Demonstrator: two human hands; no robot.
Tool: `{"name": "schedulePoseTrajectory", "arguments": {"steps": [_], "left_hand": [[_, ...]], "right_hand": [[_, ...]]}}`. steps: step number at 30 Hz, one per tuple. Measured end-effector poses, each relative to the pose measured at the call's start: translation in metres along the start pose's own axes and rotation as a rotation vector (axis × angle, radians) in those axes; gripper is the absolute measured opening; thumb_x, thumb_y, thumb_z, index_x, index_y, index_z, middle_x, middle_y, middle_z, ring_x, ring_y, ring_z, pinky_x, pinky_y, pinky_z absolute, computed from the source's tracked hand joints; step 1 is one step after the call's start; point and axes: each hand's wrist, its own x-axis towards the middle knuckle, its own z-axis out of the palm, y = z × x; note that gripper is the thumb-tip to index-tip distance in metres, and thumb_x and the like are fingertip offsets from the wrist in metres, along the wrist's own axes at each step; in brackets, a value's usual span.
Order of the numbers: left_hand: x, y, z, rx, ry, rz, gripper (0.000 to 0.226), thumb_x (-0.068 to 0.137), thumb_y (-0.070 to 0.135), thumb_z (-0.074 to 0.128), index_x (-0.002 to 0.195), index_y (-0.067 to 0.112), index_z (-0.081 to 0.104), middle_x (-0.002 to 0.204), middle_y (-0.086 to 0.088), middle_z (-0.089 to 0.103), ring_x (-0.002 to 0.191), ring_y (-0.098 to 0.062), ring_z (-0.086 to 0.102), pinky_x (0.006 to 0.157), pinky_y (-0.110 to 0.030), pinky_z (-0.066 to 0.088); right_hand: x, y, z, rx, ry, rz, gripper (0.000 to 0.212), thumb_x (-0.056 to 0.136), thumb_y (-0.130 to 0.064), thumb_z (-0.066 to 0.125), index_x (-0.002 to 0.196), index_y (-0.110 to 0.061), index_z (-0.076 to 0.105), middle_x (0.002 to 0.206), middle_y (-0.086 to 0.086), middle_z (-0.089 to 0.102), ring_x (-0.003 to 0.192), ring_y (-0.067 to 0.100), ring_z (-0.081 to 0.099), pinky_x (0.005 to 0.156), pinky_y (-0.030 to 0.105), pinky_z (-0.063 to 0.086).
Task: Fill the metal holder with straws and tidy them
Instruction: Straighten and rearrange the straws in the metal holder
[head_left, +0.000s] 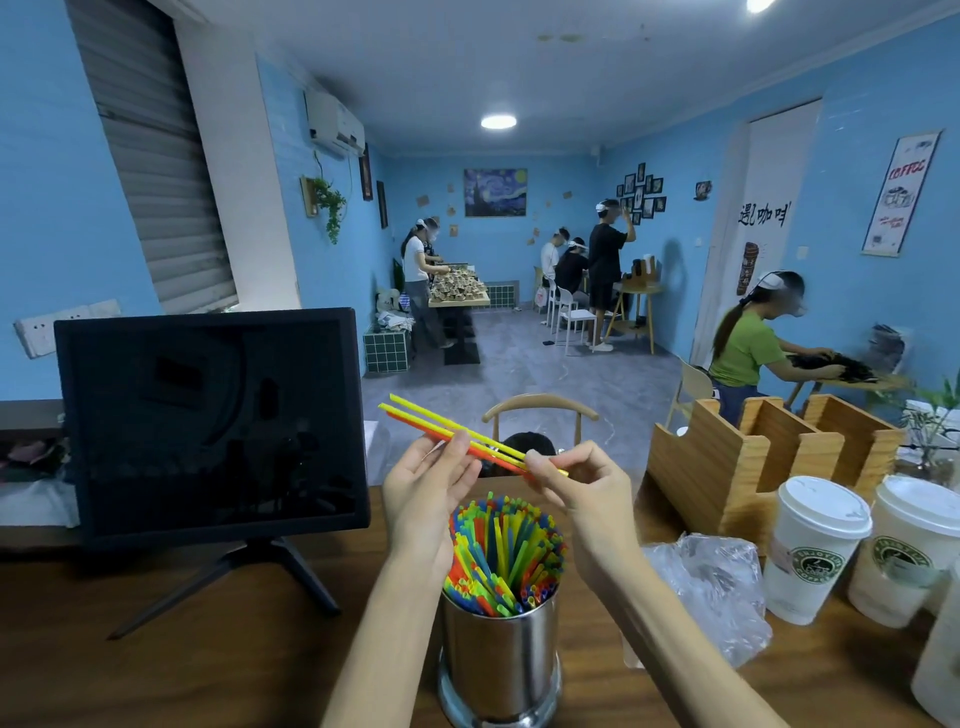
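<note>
A shiny metal holder (501, 665) stands on the wooden counter near the front edge, packed with several coloured straws (506, 556) that stick up out of it. Above it I hold a yellow straw and an orange straw (423, 418) almost level, pointing up to the left. My left hand (428, 486) supports them around the middle, thumb on top. My right hand (582, 486) pinches their right ends between thumb and fingertips.
A dark monitor (208, 426) on a stand sits left of the holder. To the right lie a crumpled clear plastic bag (711, 587), two lidded paper cups (813, 545) and a wooden organiser (753, 452). A chair back (540, 408) stands beyond the counter.
</note>
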Motion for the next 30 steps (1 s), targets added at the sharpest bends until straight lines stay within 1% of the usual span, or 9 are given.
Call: {"name": "schedulePoseTrajectory", "arguments": {"steps": [2,4,8,13,17,19,22,26,30], "left_hand": [[0.001,0.002,-0.001,-0.032,-0.041,-0.024,0.025,0.088,0.01,0.073,0.113,0.005,0.07,0.1,-0.005,0.078,0.097,-0.019,0.075,0.074,-0.023,0.061],[0.001,0.004,-0.001,-0.067,-0.077,-0.045,0.025,0.089,0.01,0.071,0.114,0.007,0.07,0.1,-0.005,0.078,0.097,-0.018,0.075,0.075,-0.024,0.061],[-0.002,0.0,0.005,-0.253,-0.026,-0.086,0.021,0.09,0.009,0.069,0.111,0.008,0.071,0.101,-0.005,0.077,0.094,-0.015,0.075,0.071,-0.023,0.06],[-0.014,-0.008,0.02,-0.418,0.006,-0.172,0.016,0.092,0.008,0.067,0.108,0.007,0.069,0.109,-0.012,0.074,0.092,-0.017,0.076,0.076,-0.025,0.062],[-0.018,-0.004,0.021,-0.378,-0.029,-0.17,0.015,0.092,0.012,0.068,0.104,0.005,0.07,0.113,-0.016,0.074,0.098,-0.022,0.075,0.08,-0.026,0.062],[-0.024,0.001,0.014,-0.146,-0.124,-0.181,0.022,0.089,0.02,0.069,0.106,0.006,0.072,0.109,-0.013,0.076,0.101,-0.023,0.075,0.08,-0.026,0.062],[-0.035,0.016,0.0,0.366,-0.285,-0.199,0.025,0.091,0.029,0.069,0.105,0.009,0.075,0.099,-0.008,0.079,0.086,-0.018,0.076,0.058,-0.02,0.057],[-0.035,0.027,-0.013,0.553,-0.127,0.145,0.018,0.094,0.025,0.068,0.09,0.011,0.078,0.072,-0.006,0.075,0.054,-0.009,0.058,0.043,-0.016,0.039],[-0.024,0.019,-0.016,0.605,-0.124,0.302,0.013,0.094,0.019,0.07,0.087,0.011,0.078,0.075,-0.002,0.076,0.061,-0.005,0.062,0.05,-0.016,0.044]], "right_hand": [[-0.001,-0.002,-0.003,-0.003,-0.064,0.06,0.026,0.074,-0.011,0.085,0.079,-0.001,0.061,0.078,0.024,0.071,0.071,0.03,0.072,0.07,0.038,0.059],[0.0,-0.006,-0.004,0.025,-0.104,0.127,0.027,0.072,-0.009,0.084,0.087,0.0,0.062,0.078,0.02,0.072,0.069,0.028,0.07,0.068,0.032,0.061],[-0.002,-0.007,0.002,0.423,-0.153,0.301,0.025,0.073,-0.006,0.076,0.097,-0.005,0.069,0.09,0.011,0.07,0.079,0.02,0.071,0.073,0.023,0.061],[0.004,-0.019,0.024,0.519,-0.114,0.249,0.012,0.08,-0.012,0.074,0.091,-0.009,0.077,0.088,0.013,0.067,0.08,0.017,0.069,0.075,0.021,0.06],[0.016,-0.036,0.036,0.345,-0.111,0.083,0.011,0.094,-0.011,0.069,0.086,-0.009,0.075,0.087,0.007,0.075,0.083,0.018,0.07,0.08,0.026,0.061],[0.021,-0.047,0.039,0.256,-0.115,-0.048,0.007,0.096,-0.009,0.067,0.095,-0.006,0.073,0.093,0.007,0.078,0.086,0.019,0.072,0.079,0.028,0.062],[0.033,-0.061,0.034,-0.043,-0.139,-0.318,0.006,0.096,-0.009,0.069,0.092,-0.011,0.074,0.089,0.013,0.077,0.082,0.024,0.075,0.075,0.036,0.064],[0.034,-0.05,0.025,-0.502,-0.293,-0.497,0.007,0.094,-0.017,0.073,0.09,-0.012,0.07,0.078,0.002,0.074,0.07,0.014,0.073,0.064,0.03,0.061],[0.023,-0.008,0.018,-0.708,-0.346,-0.536,0.015,0.091,-0.029,0.076,0.102,-0.023,0.067,0.074,-0.015,0.067,0.067,0.004,0.067,0.065,0.027,0.055]]}}
